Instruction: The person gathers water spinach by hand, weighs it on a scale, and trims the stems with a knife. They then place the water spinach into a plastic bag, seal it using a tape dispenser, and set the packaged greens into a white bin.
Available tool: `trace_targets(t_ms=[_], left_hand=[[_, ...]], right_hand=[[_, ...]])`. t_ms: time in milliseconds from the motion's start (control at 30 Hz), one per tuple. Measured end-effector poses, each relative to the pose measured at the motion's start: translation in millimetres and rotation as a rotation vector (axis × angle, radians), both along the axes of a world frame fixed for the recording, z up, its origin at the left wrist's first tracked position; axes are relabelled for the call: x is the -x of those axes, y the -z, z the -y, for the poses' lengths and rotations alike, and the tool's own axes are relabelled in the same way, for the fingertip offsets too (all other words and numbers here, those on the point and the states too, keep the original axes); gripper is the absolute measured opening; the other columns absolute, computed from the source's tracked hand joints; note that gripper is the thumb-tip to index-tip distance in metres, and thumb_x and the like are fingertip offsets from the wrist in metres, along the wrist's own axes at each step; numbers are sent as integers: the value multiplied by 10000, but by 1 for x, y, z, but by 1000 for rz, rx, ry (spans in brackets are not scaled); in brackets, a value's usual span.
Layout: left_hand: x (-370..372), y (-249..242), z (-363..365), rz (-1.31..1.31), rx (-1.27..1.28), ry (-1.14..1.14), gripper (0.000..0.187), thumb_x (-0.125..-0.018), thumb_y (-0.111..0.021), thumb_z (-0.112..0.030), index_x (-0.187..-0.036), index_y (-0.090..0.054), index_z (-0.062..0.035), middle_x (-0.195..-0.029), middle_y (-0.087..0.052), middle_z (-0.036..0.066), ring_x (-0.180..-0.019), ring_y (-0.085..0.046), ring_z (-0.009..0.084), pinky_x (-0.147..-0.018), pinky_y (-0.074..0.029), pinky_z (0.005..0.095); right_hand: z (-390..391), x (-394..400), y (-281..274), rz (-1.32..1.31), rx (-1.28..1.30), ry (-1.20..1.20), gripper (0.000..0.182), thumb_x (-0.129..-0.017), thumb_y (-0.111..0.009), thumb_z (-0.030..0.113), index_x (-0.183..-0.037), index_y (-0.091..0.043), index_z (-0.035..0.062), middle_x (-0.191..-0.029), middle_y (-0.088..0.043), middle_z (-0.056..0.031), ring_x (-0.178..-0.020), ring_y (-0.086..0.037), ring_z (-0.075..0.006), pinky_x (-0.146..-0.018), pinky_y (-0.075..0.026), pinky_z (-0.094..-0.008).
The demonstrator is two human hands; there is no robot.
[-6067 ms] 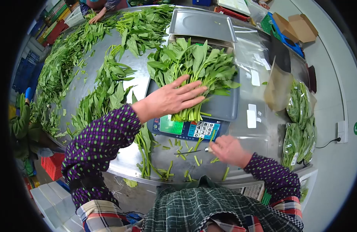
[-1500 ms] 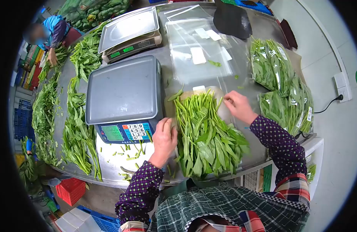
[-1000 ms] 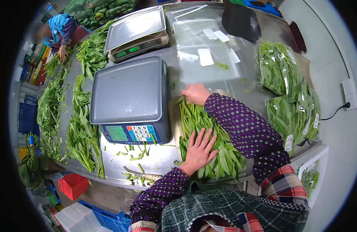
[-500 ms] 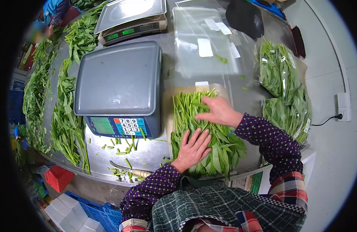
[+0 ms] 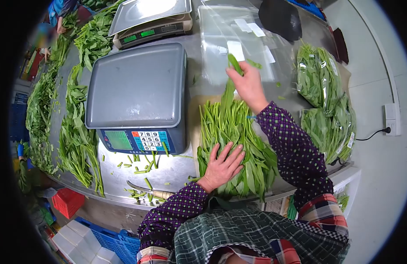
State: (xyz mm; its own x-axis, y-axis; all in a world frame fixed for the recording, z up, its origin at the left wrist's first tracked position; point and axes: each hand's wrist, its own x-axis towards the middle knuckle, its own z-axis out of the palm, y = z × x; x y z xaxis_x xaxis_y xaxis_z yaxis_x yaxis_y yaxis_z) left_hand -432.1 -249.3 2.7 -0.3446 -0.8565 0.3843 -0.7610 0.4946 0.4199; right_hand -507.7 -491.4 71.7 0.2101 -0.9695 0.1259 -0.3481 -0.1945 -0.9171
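Observation:
A pile of leafy green stems (image 5: 245,169), which looks like water spinach, lies on a brownish sheet on the metal table. My left hand (image 5: 222,168) rests flat on the leaves with its fingers spread. Above the cut ends, my right hand (image 5: 249,86) pinches a long green leafy sprig (image 5: 228,93). The tip of that sprig sticks up past the fingers, and its lower end still trails over the stems. To the left of the pile, a curved knife (image 5: 161,193) with a wooden handle lies among short cut stem pieces (image 5: 148,167).
A grey digital scale (image 5: 135,88) stands left of the pile, with a second scale (image 5: 152,15) behind it. Clear plastic bags (image 5: 212,48) with white labels lie at the back. Bagged greens (image 5: 320,79) sit at right, loose greens (image 5: 73,132) at left. Another person's hand (image 5: 61,27) shows far left.
My right hand has moved away from me, beyond the stem ends, drawing a leafy sprig out of the pile. My left hand has stayed on the leaves.

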Motion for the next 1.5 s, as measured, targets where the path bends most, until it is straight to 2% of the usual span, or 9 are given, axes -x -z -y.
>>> trace_targets(t_ms=[133, 233, 333, 500, 767, 1033, 1200, 1333, 1500], left_hand=[[0, -3, -1, -15, 31, 11, 474, -794, -688, -336, -1229, -588, -175, -1366, -482, 59, -1306, -385, 286, -1060, -257, 544], [-20, -28, -20, -67, 79, -8, 449, -766, -710, -323, -1179, -621, -172, -1254, -526, 81, -1257, -425, 315, -1040, -291, 523], [-46, -43, -36, -325, 29, -257, 394, -787, -688, -236, -1121, -601, -45, -1240, -515, 155, -1142, -488, 353, -993, -349, 503], [-57, -21, -31, -933, -724, -725, 434, -874, -630, -158, -1222, -461, 40, -1214, -479, 213, -1109, -513, 297, -906, -439, 372], [-28, -57, -4, -245, 18, -291, 535, -754, -696, -111, -1237, -494, -4, -1328, -454, 206, -1212, -443, 366, -1002, -354, 452], [-3, -42, 1, -318, -31, -262, 420, -762, -679, -139, -1157, -579, -39, -1239, -532, 147, -1162, -483, 333, -954, -369, 446], [-8, -32, 16, -284, -29, -266, 319, -767, -671, -120, -1070, -617, -33, -1095, -608, 100, -1117, -516, 306, -935, -383, 441], [-10, -38, 22, -469, -13, -327, 221, -777, -650, -64, -993, -639, -17, -988, -629, 116, -993, -571, 311, -880, -433, 396], [-9, -44, 28, -870, -303, -412, 202, -784, -646, -31, -983, -639, 1, -977, -643, 127, -958, -578, 306, -851, -459, 379]], right_hand=[[-84, -59, -109, 329, -296, -813, 303, -864, -636, 171, -1128, -610, 26, -973, -648, -37, -840, -582, -87, -748, -482, -251], [-48, -33, -88, 205, -8, -623, 340, -884, -615, 194, -1176, -579, 25, -1004, -634, -32, -860, -578, -78, -760, -486, -247], [-6, 63, -55, -168, -92, -60, 336, -937, -560, 307, -922, -641, -18, -712, -586, -6, -647, -534, -63, -584, -434, -224], [-79, 134, 26, -337, -338, 57, 390, -883, -643, 346, -815, -631, -37, -654, -619, -49, -621, -565, -89, -557, -452, -265], [-103, 84, -6, -465, -48, -287, 141, -814, -660, 172, -859, -663, 38, -760, -643, -108, -688, -628, -249, -636, -489, -362], [-117, 109, -5, -662, 198, -643, 128, -763, -662, 56, -886, -669, 91, -900, -599, -64, -814, -615, -261, -687, -485, -362], [-102, 107, -3, -260, 36, -486, 135, -781, -613, -9, -905, -626, 41, -889, -576, -87, -760, -578, -220, -678, -469, -332], [-96, 90, -2, -215, -191, -353, 149, -762, -623, 24, -906, -587, 23, -873, -545, -116, -787, -567, -301, -704, -465, -353], [-95, 77, 12, -360, 120, -563, 149, -771, -602, 32, -911, -559, 8, -917, -557, -153, -803, -575, -355, -708, -474, -411]])
